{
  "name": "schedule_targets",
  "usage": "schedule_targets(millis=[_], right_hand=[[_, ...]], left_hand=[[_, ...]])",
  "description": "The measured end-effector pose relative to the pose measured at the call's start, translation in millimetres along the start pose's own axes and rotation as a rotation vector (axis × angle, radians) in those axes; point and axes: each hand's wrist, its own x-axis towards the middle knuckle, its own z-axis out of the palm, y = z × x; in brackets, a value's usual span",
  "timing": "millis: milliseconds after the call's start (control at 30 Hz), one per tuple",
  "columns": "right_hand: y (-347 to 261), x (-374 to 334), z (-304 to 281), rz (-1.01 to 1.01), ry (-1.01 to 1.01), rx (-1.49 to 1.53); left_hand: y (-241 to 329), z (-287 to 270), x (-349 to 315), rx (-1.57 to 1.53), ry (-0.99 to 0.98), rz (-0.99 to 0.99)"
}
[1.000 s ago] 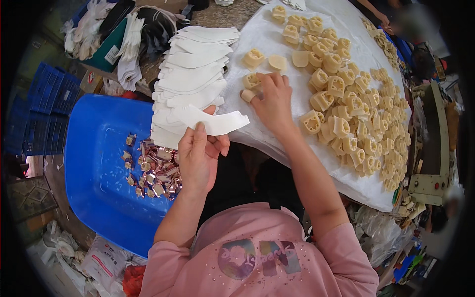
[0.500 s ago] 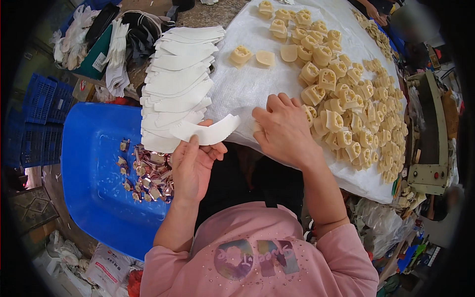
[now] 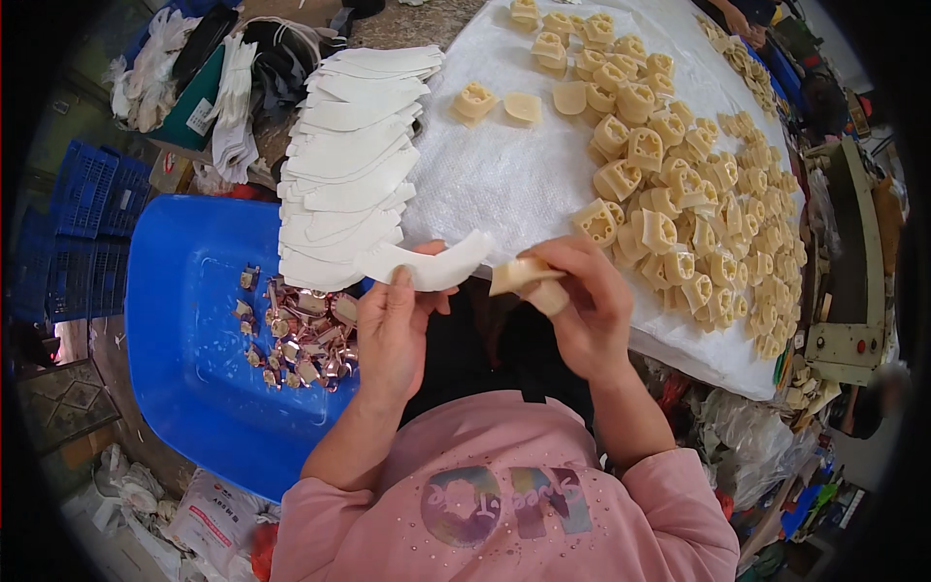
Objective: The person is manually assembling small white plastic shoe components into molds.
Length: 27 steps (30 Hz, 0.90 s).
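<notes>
From my remote seat I see a curved white strip (image 3: 427,272) in front of the person's chest, its right end just beside a cream molded piece (image 3: 519,275). The left hand (image 3: 391,315) pinches the strip with the thumb on top and the fingers beneath. The right hand (image 3: 598,303) has its fingers curled around the cream piece; a paler bit at its thumb could be a second part or a thumb cover, and I can't tell which.

The two parts are picked up but apart, so I judge this round of work barely begun. Plenty is left: a fanned stack of white strips (image 3: 349,165) lies beyond the left hand, and a large heap of cream pieces (image 3: 669,209) spreads over the white sheet (image 3: 475,189) to the right. I make out no cream piece with a strip around it.

Further left, a blue tub (image 3: 179,325) holds coppery, shiny pieces (image 3: 308,325); whether those count as finished I can't judge. Blue crates (image 3: 87,218) stand behind it, and a co-worker's hand (image 3: 739,23) shows at the far right corner.
</notes>
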Motion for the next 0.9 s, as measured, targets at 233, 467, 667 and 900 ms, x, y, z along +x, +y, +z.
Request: schedule_targets(millis=[233, 467, 667, 900], right_hand=[[4, -7, 8, -0.487, 0.143, -0.036], [6, -12, 9, -0.532, 0.225, -0.009], [12, -16, 4, -0.493, 0.198, -0.059], [18, -14, -2, -0.521, 0.231, -0.271]], left_hand=[[2, 37, -16, -0.054, -0.151, -0.045], [0, 43, -21, -0.031, -0.208, -0.059], [3, 49, -27, 0.059, -0.155, -0.033], [0, 45, -22, 0.343, -0.228, 0.048]])
